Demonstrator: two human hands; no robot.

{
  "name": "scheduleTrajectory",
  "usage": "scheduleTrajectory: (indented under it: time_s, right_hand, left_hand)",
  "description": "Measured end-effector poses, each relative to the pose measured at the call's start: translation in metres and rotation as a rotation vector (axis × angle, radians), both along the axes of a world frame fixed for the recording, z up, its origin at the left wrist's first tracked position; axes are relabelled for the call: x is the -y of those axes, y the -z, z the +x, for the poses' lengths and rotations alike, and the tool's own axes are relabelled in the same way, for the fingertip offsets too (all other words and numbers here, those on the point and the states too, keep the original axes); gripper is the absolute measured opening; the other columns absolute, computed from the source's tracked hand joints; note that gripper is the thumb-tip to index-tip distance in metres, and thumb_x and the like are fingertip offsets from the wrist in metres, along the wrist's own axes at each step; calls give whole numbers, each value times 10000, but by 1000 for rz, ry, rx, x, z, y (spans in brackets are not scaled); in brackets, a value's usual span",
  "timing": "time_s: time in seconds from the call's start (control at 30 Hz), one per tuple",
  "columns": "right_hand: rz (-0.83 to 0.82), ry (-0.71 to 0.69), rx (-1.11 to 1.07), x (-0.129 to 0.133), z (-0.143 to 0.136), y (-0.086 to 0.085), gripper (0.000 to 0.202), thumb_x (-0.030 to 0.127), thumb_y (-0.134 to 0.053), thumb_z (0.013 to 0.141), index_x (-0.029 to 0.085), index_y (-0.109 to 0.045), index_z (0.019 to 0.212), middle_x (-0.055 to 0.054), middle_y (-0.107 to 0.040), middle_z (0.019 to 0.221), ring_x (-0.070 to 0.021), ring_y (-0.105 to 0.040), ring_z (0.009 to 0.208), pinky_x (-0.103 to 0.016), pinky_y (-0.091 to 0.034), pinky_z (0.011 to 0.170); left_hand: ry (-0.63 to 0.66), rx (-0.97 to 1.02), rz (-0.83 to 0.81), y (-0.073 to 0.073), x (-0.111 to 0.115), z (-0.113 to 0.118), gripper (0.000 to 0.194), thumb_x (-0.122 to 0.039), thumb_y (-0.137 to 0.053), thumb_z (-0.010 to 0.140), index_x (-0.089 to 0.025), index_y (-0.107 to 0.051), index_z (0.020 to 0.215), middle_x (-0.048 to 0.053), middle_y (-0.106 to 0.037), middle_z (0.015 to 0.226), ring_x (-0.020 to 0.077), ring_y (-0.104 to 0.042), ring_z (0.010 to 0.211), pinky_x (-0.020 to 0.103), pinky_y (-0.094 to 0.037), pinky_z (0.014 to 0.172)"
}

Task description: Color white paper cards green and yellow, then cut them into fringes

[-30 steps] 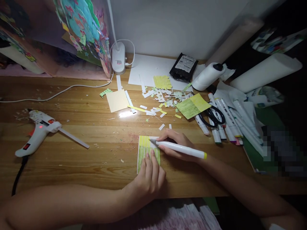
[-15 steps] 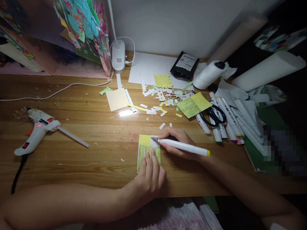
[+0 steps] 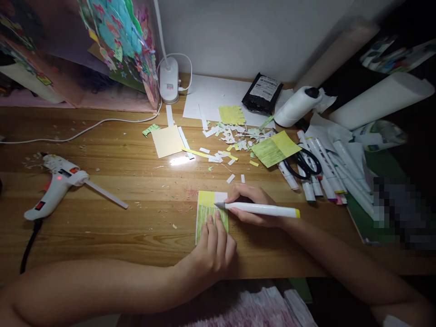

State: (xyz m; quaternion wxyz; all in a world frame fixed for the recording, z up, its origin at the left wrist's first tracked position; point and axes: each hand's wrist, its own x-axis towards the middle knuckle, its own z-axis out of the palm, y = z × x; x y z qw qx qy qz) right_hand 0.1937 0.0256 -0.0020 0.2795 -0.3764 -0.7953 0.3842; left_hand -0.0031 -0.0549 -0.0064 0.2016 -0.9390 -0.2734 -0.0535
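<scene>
A small paper square (image 3: 201, 225) lies on the wooden table, green in its lower part and yellow at the upper left, with a white patch at the upper right. My left hand (image 3: 216, 247) rests on its lower half, fingers stretched out over the green. My right hand (image 3: 252, 204) is closed around a white marker (image 3: 265, 209) with a yellow end. The marker's grey tip sits at the edge between the yellow and white areas; whether it touches the paper I cannot tell.
At left lies a white glue gun (image 3: 63, 181) with a glue stick. Paper scraps (image 3: 235, 136), a cream square (image 3: 168, 141) and a green-yellow square (image 3: 276, 149) lie farther back. Black-handled scissors (image 3: 311, 165) and several markers (image 3: 323, 168) are at right. A white cable (image 3: 116, 120) crosses at back left.
The marker tip has moved slightly down, and the marker lies a little flatter in my right hand. My left hand stays on the paper. The view has shifted slightly.
</scene>
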Motion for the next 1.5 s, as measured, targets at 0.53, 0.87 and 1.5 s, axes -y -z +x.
scheduleTrajectory:
  time_s: [0.53,0.87,1.5]
  right_hand:
    - [23,1,15,0,0,2,99,231,-587,778,171,-574,856,-38,-630,767,-149,-546,647,-258,-406,599]
    - [19,-23,12,0,-1,1,97,223,-598,771,165,-580,847,-30,-616,757,-143,-530,650,-254,-389,602]
    - [-9,-1,-82,0,3,8,129,186,-648,733,186,-588,847,-23,-614,768,-146,-521,664,-273,-392,624]
  left_hand:
    - [26,-30,-3,-7,-4,1,273,-255,-422,879,-40,-563,970,244,-620,1116,278,-642,964,337,-514,790]
    - [21,-33,8,-7,-2,0,276,-278,-434,883,-48,-564,963,232,-627,1111,291,-634,989,334,-528,801]
    - [-125,174,-206,-18,2,-3,240,-180,-400,879,-53,-560,1005,212,-581,1201,283,-604,1036,365,-487,857]
